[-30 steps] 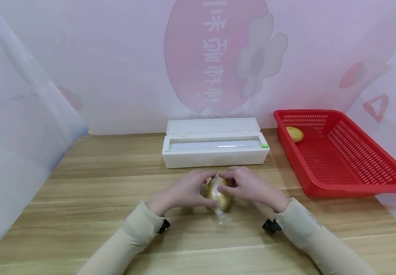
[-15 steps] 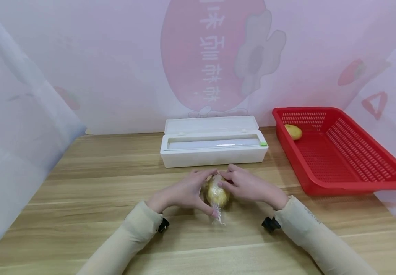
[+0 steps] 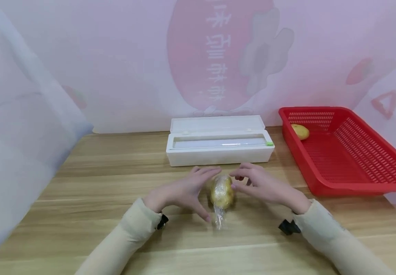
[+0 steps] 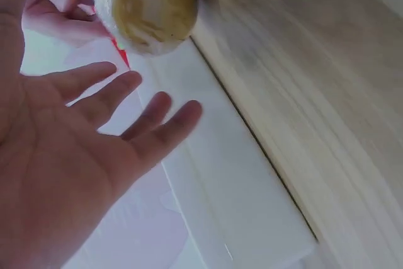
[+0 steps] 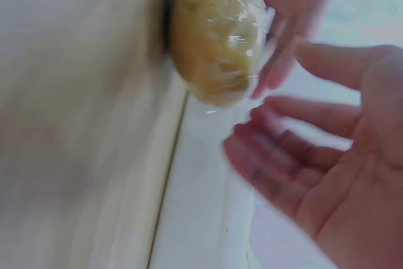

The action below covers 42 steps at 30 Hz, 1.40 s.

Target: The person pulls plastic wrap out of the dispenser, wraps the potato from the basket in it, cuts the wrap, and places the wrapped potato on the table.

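Now the left hand, fingers spread wide and holding nothing, has drawn clear of the film-wrapped potato, which sits on the wooden table between the hands, before the white cling-film box (lid up, a roll inside). The right hand, loosely curved and empty, is just off it too, so the wrapping seems finished or paused. Farther right, the red plastic basket holds a second potato.

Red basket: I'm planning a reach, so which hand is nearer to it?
Right. The right hand is left of the red basket, on the wrapped potato's right side; the left hand is farther off, on the potato's left side.
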Tool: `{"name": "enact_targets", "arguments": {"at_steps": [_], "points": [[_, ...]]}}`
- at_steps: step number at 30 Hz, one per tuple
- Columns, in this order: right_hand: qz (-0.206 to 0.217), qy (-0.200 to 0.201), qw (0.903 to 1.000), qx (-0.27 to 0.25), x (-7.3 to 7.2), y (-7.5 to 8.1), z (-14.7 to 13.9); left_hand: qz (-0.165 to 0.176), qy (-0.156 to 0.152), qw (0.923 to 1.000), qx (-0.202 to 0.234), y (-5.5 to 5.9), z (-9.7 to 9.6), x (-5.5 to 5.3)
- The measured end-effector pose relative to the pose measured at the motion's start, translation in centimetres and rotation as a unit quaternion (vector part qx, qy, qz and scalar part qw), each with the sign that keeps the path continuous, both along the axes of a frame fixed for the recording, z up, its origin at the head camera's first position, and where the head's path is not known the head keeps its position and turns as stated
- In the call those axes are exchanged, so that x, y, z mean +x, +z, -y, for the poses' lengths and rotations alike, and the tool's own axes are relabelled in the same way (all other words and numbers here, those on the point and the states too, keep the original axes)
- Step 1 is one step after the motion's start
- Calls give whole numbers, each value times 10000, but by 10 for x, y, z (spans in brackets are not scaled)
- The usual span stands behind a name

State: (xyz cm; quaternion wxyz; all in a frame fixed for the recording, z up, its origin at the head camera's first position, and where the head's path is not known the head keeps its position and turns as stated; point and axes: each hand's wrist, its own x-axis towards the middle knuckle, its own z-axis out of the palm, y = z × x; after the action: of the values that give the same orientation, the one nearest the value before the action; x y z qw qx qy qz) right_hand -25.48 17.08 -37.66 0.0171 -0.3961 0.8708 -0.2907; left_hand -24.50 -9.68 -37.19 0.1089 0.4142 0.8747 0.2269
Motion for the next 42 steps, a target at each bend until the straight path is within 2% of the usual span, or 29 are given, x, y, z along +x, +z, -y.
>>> {"name": "enact_targets", "arguments": {"at_steps": [3,6,9,13,16,20,23,25,28,31,37,42], "points": [[-479,497,9973,-264,7,-1,-7,-368,-75,9993,63,0,1,4],[-975,1038,9883,-549,10,-4,-7,-868,-234,9956,246,-2,4,10],[-1054,1339,9824,-760,11,-5,-4,-1344,-494,9884,496,-5,5,19],[-902,1186,9854,-825,12,-3,-4,-1624,-706,9822,627,-8,-1,28],[-942,1033,9870,-797,11,0,-4,-1791,-771,9794,533,-10,-6,30],[-1047,1032,9868,-683,10,3,-2,-2047,-884,9737,471,-10,-11,31],[-1017,1082,9882,-371,10,2,0,-1938,-756,9757,683,-11,-12,30],[-964,1161,9885,-139,12,1,2,-1745,-585,9784,945,-12,-13,29],[-935,1204,9883,60,15,-3,4,-1552,-267,9783,1344,-14,-15,26],[-885,1093,9900,-29,18,-5,5,-1400,-14,9766,1632,-15,-16,23],[-806,682,9940,-285,21,-12,11,-1245,557,9759,1706,-17,-19,21],[-1026,430,9928,-452,23,-16,23,-880,913,9695,2097,-17,-22,21]]}}
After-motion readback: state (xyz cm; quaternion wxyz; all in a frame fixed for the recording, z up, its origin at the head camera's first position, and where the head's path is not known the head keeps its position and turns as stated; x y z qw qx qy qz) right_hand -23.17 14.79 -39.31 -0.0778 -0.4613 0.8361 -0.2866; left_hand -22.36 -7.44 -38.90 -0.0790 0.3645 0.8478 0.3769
